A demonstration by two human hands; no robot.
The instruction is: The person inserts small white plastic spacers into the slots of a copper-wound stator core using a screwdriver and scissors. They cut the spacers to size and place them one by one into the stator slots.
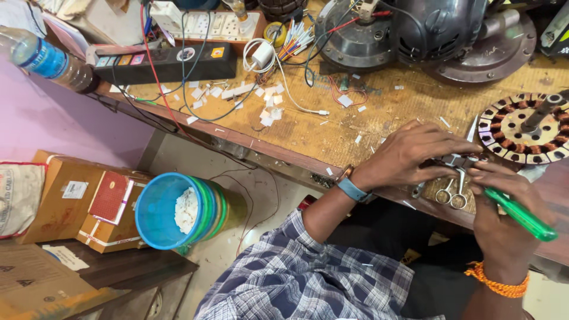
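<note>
Left hand lies palm down at the bench edge, fingers curled over a small metal part at about the spot where both hands meet; the part is mostly hidden, so what exactly the fingers clench cannot be told. A blue band sits on that wrist. Right hand is closed around a green-handled tool, handle slanting down to the right, tip buried between the hands. Small scissors lie on the bench just under the fingers, loops toward the person. A wound stator (copper coils, shaft upright) rests just beyond the right hand. Farther back stand dark motor housings, a black power strip and scattered white paper bits. A blue bucket sits on the floor to the left, beside cardboard boxes.
</note>
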